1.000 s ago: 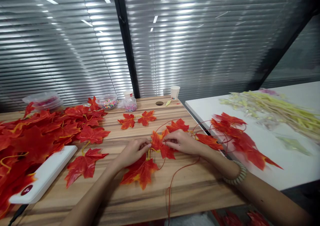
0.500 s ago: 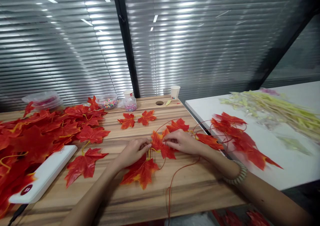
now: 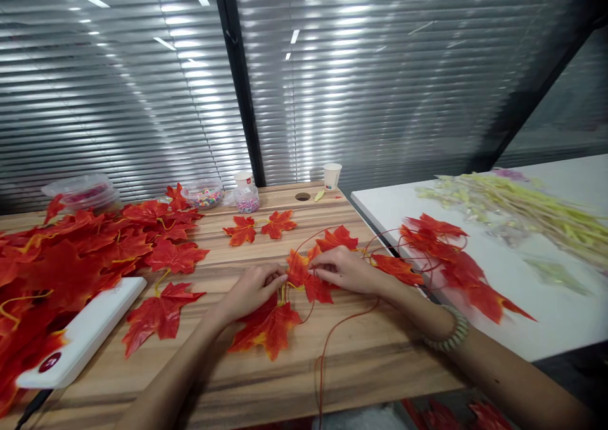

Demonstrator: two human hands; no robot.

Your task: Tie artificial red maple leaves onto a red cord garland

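Nothing has shifted since the earlier frames: both hands stay pinched on a leaf stem and red wire.

Left hand (image 3: 251, 289) pinches, fingers curled, the yellow stem of a red maple leaf (image 3: 266, 326) lying just below it; right hand (image 3: 344, 270) is closed on the red wire (image 3: 332, 335) beside a second leaf (image 3: 308, 277), near the wooden tabletop's (image 3: 380, 366) front edge. Loose leaves (image 3: 71, 259) pile toward the left edge beside a white box (image 3: 85, 332); bead tubs (image 3: 205, 196) and a paper cup (image 3: 332, 175) stand along the far edge.

No visible change: hands (image 3: 304, 278), leaves (image 3: 304, 278), cord alike.
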